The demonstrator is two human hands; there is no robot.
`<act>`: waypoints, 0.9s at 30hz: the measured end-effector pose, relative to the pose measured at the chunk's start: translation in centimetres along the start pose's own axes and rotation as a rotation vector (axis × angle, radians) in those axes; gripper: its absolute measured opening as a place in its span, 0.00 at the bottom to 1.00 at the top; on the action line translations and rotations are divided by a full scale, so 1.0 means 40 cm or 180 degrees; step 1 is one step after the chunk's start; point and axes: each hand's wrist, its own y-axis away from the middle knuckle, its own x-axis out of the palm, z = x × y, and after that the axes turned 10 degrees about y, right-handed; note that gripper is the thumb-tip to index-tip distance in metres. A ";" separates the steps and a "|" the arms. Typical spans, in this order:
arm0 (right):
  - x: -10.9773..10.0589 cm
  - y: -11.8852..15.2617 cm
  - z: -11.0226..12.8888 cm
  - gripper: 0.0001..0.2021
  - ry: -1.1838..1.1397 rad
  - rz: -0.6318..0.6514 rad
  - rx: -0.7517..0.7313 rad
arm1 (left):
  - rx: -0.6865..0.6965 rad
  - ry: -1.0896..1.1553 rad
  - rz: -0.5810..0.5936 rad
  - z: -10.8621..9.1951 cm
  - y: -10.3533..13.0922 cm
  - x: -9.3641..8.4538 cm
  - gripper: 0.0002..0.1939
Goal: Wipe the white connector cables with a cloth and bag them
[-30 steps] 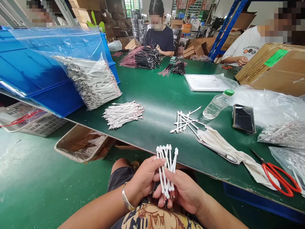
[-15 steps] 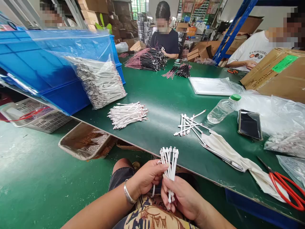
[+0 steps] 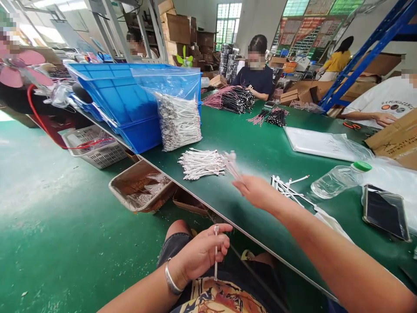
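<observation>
My right hand [image 3: 259, 190] reaches out over the table, closed on a bundle of short white cables [image 3: 232, 165], which is smeared by motion. The bundle's far end is right beside a neat pile of white cables [image 3: 199, 165]; whether they touch I cannot tell. Low in front of my lap, my left hand [image 3: 206, 251] has its fingers curled around one single white cable [image 3: 216, 261], which hangs upright with its connector on top. Behind my right forearm lies a loose, crossed heap of white cables [image 3: 286, 188], partly hidden.
A clear bag of white cables [image 3: 180, 124] leans on blue bins [image 3: 143, 130]. A plastic bottle [image 3: 337, 180], a phone [image 3: 386, 211] and clear bags [image 3: 322, 145] lie at right. Black-and-pink wires [image 3: 231, 99] lie near a person [image 3: 257, 80]. An open bin [image 3: 130, 184] stands below the table edge.
My right hand has moved from my lap, away from my left hand, to the pile with the cable bundle. My left hand stays low, holding one cable. The view has swung left.
</observation>
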 end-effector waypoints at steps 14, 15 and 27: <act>-0.039 -0.244 0.042 0.35 0.0664 -0.0205 0.0156 | 0.0491 -0.0775 -0.0442 -0.016 0.032 -0.021 0.17; -0.058 -0.210 0.011 0.36 0.0648 -0.0230 0.0212 | 0.0421 -0.0844 -0.0435 -0.020 0.029 -0.018 0.17; -0.025 0.451 -0.403 0.12 0.0704 -0.0509 0.2123 | -0.0044 -0.1800 0.0029 -0.016 -0.067 0.092 0.16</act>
